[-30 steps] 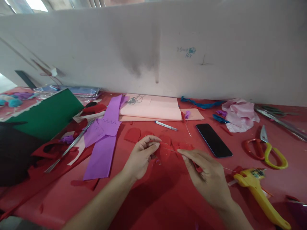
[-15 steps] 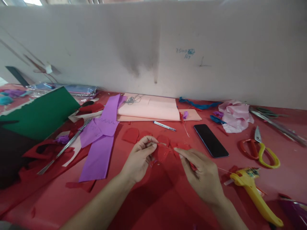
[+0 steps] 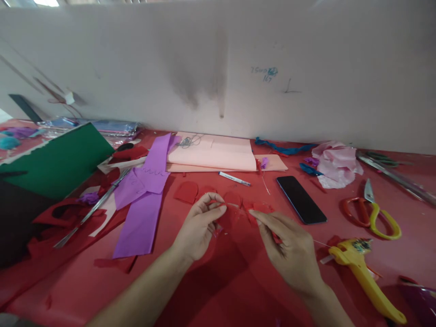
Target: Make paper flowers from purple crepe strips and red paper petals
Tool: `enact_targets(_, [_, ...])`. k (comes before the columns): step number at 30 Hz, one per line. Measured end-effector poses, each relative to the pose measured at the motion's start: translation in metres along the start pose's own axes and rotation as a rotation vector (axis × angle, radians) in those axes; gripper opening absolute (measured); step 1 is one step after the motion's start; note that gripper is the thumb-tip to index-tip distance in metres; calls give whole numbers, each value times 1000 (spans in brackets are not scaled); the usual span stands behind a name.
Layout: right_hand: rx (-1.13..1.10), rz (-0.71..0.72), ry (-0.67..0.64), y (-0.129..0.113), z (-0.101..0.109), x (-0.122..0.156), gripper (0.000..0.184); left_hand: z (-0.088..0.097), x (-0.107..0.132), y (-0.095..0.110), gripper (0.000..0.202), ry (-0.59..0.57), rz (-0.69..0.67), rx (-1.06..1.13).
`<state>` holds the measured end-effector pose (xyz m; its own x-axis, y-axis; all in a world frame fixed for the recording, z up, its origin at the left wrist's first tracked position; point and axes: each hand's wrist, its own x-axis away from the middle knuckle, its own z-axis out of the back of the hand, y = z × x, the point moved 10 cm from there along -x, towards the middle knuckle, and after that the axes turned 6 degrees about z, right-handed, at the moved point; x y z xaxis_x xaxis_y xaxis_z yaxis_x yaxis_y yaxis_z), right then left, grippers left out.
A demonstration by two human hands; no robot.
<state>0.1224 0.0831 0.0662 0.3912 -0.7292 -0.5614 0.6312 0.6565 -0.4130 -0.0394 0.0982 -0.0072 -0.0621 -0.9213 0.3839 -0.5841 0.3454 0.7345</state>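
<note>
Both of my hands are raised over the middle of the red table, fingertips a short gap apart. My left hand [image 3: 200, 222] is closed in a pinch of thumb and forefinger on one end of a thin pale thread [image 3: 235, 207]. The thread spans to my right hand [image 3: 289, 250], whose thumb and forefinger pinch it too; a bit of red fabric [image 3: 275, 237] shows under the right fingers. Red on red, the material between the hands is hard to make out. Just beyond them lies a rounded red felt piece [image 3: 186, 192], with similar pieces beside it partly hidden by my fingers.
Right of my hands are a phone [image 3: 301, 200], scissors [image 3: 369, 204] and a yellow glue gun [image 3: 363, 272]. A pen [image 3: 234, 178] lies before folded peach felt [image 3: 211, 152]. At left are purple felt [image 3: 139, 227], tweezers [image 3: 88, 215] and a green board [image 3: 64, 159].
My right hand has shifted very slightly right, and the gap between the fingertips looks about the same. Both pinches stay closed; the view has turned a little.
</note>
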Motion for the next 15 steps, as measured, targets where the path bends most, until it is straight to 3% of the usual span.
enact_targets(6, [31,13,12,-1,1,0,31,-2,1,-3,33,-16,21,-51])
enact_targets(15, [54,50,44,-5,4,-1,31,0,2,-2,29,21,23,-92])
